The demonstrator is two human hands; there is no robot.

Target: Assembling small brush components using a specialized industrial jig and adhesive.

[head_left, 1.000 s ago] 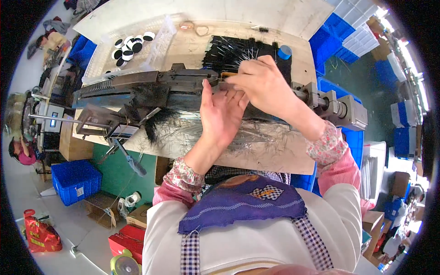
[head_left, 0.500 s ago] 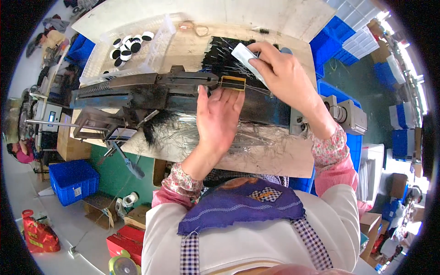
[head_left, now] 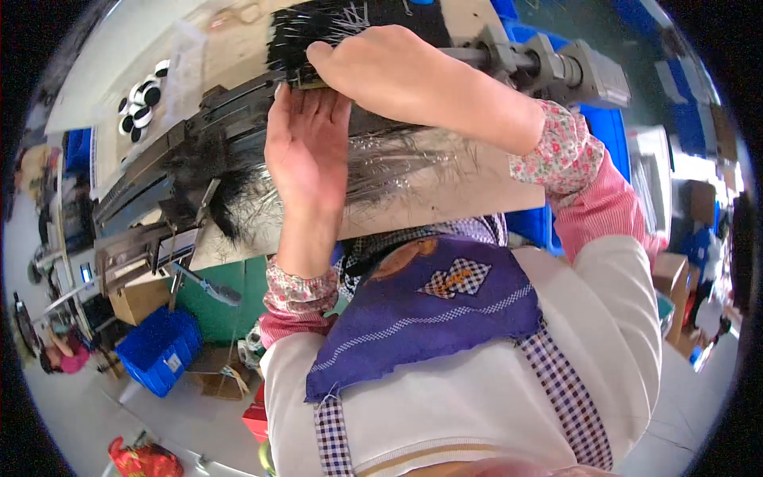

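My left hand (head_left: 308, 151) is palm up with fingers stretched out, its fingertips against the long dark metal machine (head_left: 163, 155) that runs across the bench. Just beside those fingertips, my right hand (head_left: 366, 63) is bent over with its fingers curled down; its own arm and knuckles hide whatever it pinches. Behind both hands lies a black mat (head_left: 298, 32) strewn with thin silvery wires (head_left: 354, 17). More loose wires (head_left: 389, 163) are heaped on the near side of the machine. A black bristle tuft (head_left: 229, 211) hangs at the machine's near left.
Black-and-white round caps (head_left: 143, 103) sit in a clear plastic crate (head_left: 191, 60) at the far left. A grey motor (head_left: 596, 75) ends the machine on the right. A metal frame (head_left: 127, 262) juts out at the left, above a blue bin (head_left: 159, 350) on the floor.
My right hand has come down and left to my left fingertips; the white piece it held is out of sight. The whole view has shifted and tilted.
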